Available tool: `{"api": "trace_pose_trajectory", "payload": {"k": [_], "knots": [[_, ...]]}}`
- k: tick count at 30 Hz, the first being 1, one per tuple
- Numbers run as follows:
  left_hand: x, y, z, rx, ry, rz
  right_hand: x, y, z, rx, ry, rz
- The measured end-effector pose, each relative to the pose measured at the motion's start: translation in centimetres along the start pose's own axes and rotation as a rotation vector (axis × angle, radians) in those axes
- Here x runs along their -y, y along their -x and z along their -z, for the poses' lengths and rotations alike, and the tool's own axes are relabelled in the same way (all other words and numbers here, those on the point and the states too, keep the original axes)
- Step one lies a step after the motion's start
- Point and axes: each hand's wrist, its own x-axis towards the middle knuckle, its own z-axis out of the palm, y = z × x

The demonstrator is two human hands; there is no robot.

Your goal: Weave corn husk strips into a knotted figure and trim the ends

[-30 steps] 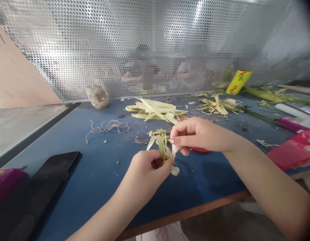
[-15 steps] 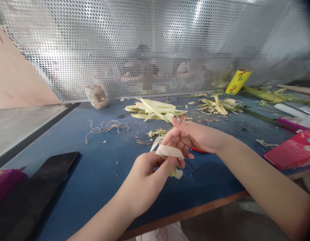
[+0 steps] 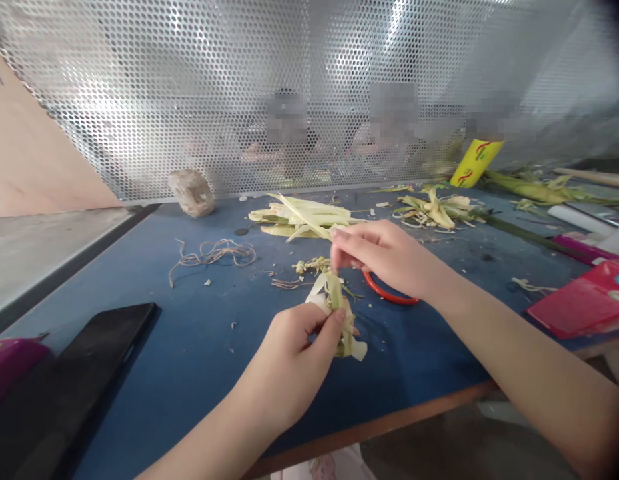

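Note:
My left hand [image 3: 294, 353] is closed, thumb against fingers, around a small bundle of pale corn husk [image 3: 345, 337] held above the table. Loose husk ends stick out above and below the thumb. Just beyond it, my right hand [image 3: 382, 257] has its fingers curled together at the upper end of a husk strip [image 3: 333, 290] that rises from the bundle. Its fingertips partly hide that end. Red-handled scissors [image 3: 389, 290] lie under my right hand, mostly covered. Behind the bundle is a small braided-looking husk piece [image 3: 312, 265].
A husk pile [image 3: 309, 217] and husk scraps [image 3: 434, 210] lie farther back. Twine [image 3: 214, 253] and a phone [image 3: 109, 353] are to the left, a wrapped lump [image 3: 192, 193] behind. A yellow roll [image 3: 477, 163] and red packet [image 3: 584, 300] stand right. Perforated metal [image 3: 214, 80] borders the back; people show beyond.
My right hand has turned over and closed its fingers, shifting slightly up from the bundle. The husk strip that lay across my left thumb now points upward. More of the red scissors handle shows.

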Motion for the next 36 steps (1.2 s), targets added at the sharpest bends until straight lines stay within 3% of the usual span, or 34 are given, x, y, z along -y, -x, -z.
{"api": "trace_pose_trajectory", "payload": {"k": [1,3,7,12,14,16,20,26,30,36], "knots": [[0.0,0.0,0.0,-0.013,-0.011,0.004,-0.5,0.0,0.1,-0.033,0.092,-0.042],[0.1,-0.1,-0.1,-0.026,-0.046,-0.010,-1.4,-0.1,0.2,0.025,0.161,-0.104],[0.0,-0.2,-0.3,-0.024,-0.104,-0.057,-2.0,-0.3,-0.6,0.146,0.104,-0.123],[0.0,-0.2,-0.3,0.009,-0.028,0.019,-2.0,-0.8,-1.8,0.070,-0.349,-0.010],[0.2,-0.2,-0.2,0.036,0.034,0.074,-1.9,-0.8,-1.8,0.047,-0.570,0.111],[0.3,-0.2,-0.1,0.055,0.104,0.123,-1.7,-0.7,-1.4,0.081,-0.647,0.249],[0.2,-0.4,0.2,0.036,0.186,0.173,-0.7,0.6,-0.5,0.236,-0.329,0.371],[-0.1,-0.5,0.5,0.035,0.234,0.205,-0.1,1.8,-0.2,0.253,0.324,0.438],[0.2,-0.5,0.4,0.033,0.245,0.192,-0.4,1.7,-0.6,0.205,0.433,0.457],[0.4,-0.6,0.6,0.022,0.207,0.149,-0.2,2.1,-1.1,0.243,0.501,0.465]]}}
